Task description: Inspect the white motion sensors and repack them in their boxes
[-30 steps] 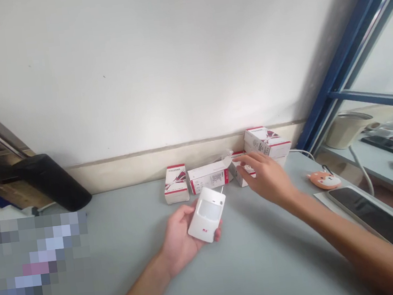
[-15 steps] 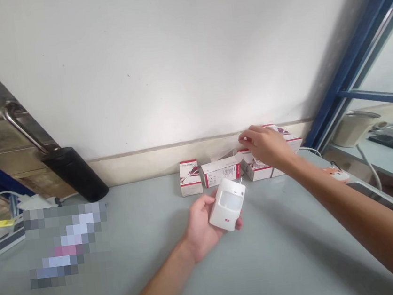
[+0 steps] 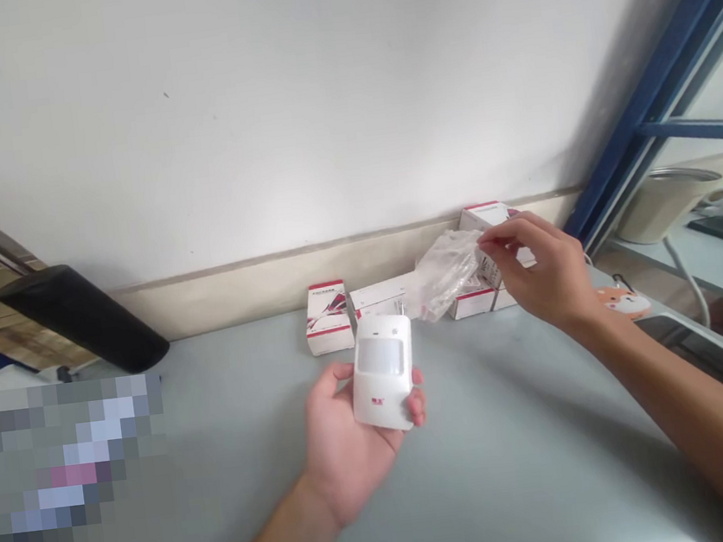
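Grey counter [image 3: 502, 472], white wall [image 3: 318, 119], and up comes the clear plastic bag [image 3: 444, 275], pinched in the right hand [image 3: 548, 271]! The left hand [image 3: 347, 460] cradles the motion sensor [image 3: 383, 373] (lens outward) near the boxes [image 3: 329, 320]: both hands now occupied.

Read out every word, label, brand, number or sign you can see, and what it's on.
Nothing reads clearly enough to quote.
White device in the left hand: small red mark, too small to read.
Left box: print too small.
Middle box: print too small, partly hidden.
Right-hand boxes: print too small or blurred, partly covered.
Plastic bag in the right hand: no text visible.
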Tool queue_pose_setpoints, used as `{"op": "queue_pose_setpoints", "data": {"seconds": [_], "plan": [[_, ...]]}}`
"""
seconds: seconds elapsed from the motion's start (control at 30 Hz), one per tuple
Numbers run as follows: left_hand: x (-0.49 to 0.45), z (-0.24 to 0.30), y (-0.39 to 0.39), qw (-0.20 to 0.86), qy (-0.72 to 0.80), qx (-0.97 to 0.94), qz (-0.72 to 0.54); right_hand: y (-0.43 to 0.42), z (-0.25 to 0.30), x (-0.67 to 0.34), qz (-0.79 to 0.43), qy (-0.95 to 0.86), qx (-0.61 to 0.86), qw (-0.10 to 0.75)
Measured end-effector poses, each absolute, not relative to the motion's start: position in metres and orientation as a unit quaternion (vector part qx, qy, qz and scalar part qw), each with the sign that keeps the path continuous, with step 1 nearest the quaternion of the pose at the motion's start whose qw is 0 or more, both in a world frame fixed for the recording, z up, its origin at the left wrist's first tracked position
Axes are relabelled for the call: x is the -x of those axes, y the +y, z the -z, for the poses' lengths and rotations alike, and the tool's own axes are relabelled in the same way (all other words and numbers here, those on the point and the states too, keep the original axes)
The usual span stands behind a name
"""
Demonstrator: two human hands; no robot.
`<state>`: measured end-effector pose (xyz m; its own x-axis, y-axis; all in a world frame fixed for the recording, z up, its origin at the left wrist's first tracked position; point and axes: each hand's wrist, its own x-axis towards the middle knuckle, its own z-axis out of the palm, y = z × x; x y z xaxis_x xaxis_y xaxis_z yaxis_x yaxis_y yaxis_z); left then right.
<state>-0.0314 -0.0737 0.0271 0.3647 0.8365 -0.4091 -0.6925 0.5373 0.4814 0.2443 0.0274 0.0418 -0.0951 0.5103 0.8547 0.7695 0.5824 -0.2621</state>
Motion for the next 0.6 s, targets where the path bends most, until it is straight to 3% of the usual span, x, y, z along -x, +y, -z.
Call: {"op": "queue_pose_setpoints", "data": {"seconds": [0.37,0.6], "plan": [[0.028,-0.016,-0.078,0.851,0.303,-0.199,-0.379,0.015,-0.038,-0.234,0.096,-0.732,0.423,0.525],[0.031,-0.025,-0.075,0.850,0.274,-0.218,-0.393,0.013,-0.035,-0.231,0.093,-0.721,0.415,0.547]]}}
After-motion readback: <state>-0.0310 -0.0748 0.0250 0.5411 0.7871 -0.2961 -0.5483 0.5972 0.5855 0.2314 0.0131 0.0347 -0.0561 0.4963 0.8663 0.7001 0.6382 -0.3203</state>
